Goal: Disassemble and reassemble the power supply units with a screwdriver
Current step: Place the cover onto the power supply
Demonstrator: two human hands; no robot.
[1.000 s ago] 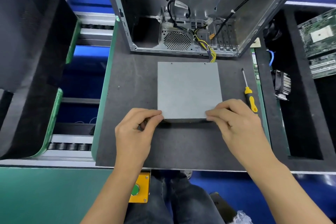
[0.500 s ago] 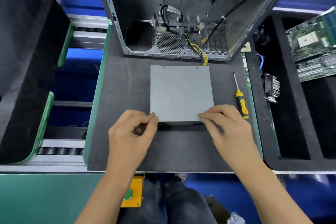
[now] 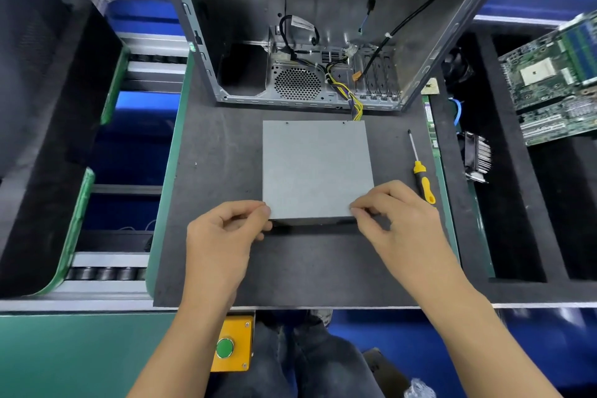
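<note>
Grey power supply unit [image 3: 315, 168] flat at the middle of the black mat [image 3: 219, 155], left hand [image 3: 223, 236] and right hand [image 3: 397, 220] pinching its near corners, screwdriver [image 3: 420, 168] by the mat's right edge, open computer case [image 3: 310, 26] along the far edge

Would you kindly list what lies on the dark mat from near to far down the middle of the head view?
Hands → grey power supply unit → yellow-and-black cable bundle → open computer case.
</note>
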